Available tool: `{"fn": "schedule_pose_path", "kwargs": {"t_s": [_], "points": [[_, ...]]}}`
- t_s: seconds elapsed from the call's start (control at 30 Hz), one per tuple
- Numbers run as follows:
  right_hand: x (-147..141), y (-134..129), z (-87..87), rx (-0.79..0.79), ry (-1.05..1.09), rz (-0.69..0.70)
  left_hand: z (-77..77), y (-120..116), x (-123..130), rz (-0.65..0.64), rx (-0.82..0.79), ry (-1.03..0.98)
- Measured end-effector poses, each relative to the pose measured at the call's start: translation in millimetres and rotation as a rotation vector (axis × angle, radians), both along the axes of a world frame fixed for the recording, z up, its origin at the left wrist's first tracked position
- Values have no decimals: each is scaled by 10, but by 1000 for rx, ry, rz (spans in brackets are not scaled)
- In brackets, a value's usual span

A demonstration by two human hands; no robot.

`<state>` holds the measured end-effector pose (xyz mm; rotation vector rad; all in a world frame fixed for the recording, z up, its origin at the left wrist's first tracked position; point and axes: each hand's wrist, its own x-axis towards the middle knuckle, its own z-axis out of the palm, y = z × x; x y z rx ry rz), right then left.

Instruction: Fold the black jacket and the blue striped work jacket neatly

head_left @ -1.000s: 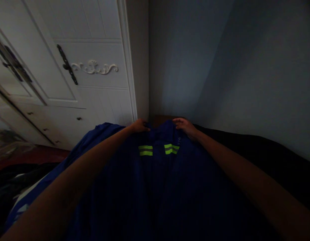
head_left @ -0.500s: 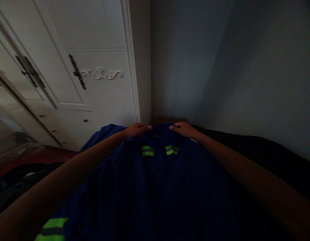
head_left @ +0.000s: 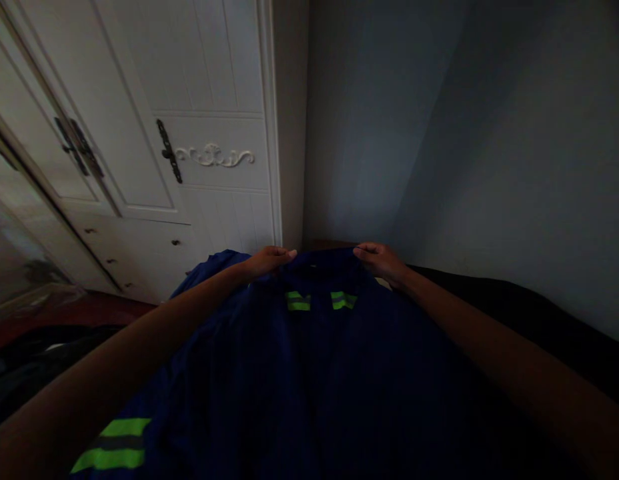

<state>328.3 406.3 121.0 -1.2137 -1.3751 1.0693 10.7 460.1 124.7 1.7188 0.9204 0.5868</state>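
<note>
A dark blue work jacket (head_left: 269,360) with yellow-green and grey reflective strips is spread out before me. Its collar (head_left: 324,259) lies at the far end, stretched between my two hands. My left hand (head_left: 269,261) pinches the left side of the collar, thumb pointing inward. On the other side, my right hand (head_left: 382,260) grips the collar's right edge between thumb and fingers. A reflective strip (head_left: 114,443) shows on the sleeve at lower left. The jacket's lower part fades into shadow, and my forearms cover some of its sides.
A white wardrobe (head_left: 219,207) with dark handles and carved trim stands at the left. A grey wall (head_left: 439,167) rises behind the jacket. Black fabric (head_left: 479,293) lies at the right; dark items (head_left: 34,367) and a red floor (head_left: 99,307) show at lower left.
My hands have moved farther apart, the right one shifting rightward, and the collar between them is pulled wider and straighter. The view has tilted slightly, so the wardrobe appears farther right.
</note>
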Motion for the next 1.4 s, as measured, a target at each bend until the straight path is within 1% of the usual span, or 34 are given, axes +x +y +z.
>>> {"fn": "schedule_pose_path", "kwargs": {"t_s": [0.07,0.13,0.2,0.27,0.3,0.33,0.37,0.4,0.43,0.47,0.5,0.53,0.57,0.6,0.63,0.67,0.7,0.77,0.8,0.87,0.9,0.97,1.03,1.17,1.23,1.3,1.33,1.4], "points": [[-10,16,-16,-53,138,29,-12,-25,36,22,-161,-86],[-28,42,-37,-151,215,38,-15,-44,94,78,-310,-134],[-49,69,-63,-272,217,48,-12,-52,155,155,-412,-132],[-63,93,-97,-335,152,22,-9,-50,203,236,-441,-69],[-66,103,-118,-333,109,-8,-7,-48,219,287,-407,-7],[-67,112,-140,-319,67,-46,-6,-47,231,343,-325,69],[-68,120,-162,-299,28,-87,-5,-49,239,396,-195,143],[-70,125,-182,-279,-2,-121,-2,-55,245,429,-28,199],[-75,128,-198,-259,-18,-148,2,-67,251,425,159,233],[-85,126,-207,-219,-52,-175,8,-85,258,378,339,251],[-101,120,-209,-145,-113,-203,16,-107,268,302,500,266],[-121,111,-205,-34,-201,-221,25,-131,280,216,628,297],[-143,97,-194,104,-311,-222,36,-155,294,130,713,353],[-164,81,-180,247,-431,-199,48,-176,307,52,751,424],[-179,64,-166,368,-546,-155,59,-192,316,-15,749,496],[-185,46,-155,442,-639,-96,69,-200,317,-74,720,551],[-178,30,-150,455,-700,-31,76,-199,308,-132,678,582],[-118,8,-163,383,-769,103,82,-172,255,-220,617,588],[-70,3,-183,337,-780,167,79,-147,214,-241,611,581],[44,7,-238,281,-759,269,65,-85,123,-253,627,589],[97,14,-267,268,-731,289,56,-54,82,-251,638,606],[175,39,-311,250,-692,259,35,-2,28,-230,653,647],[199,68,-319,232,-700,186,16,33,17,-169,658,663],[145,122,-237,258,-725,19,-38,101,57,62,694,666],[117,142,-183,281,-711,-58,-80,149,65,140,725,695],[107,152,-149,282,-703,-84,-124,187,52,145,723,695],[108,152,-143,270,-696,-68,-142,194,39,120,699,672],[113,145,-156,221,-659,11,-166,179,11,52,610,593]]}}
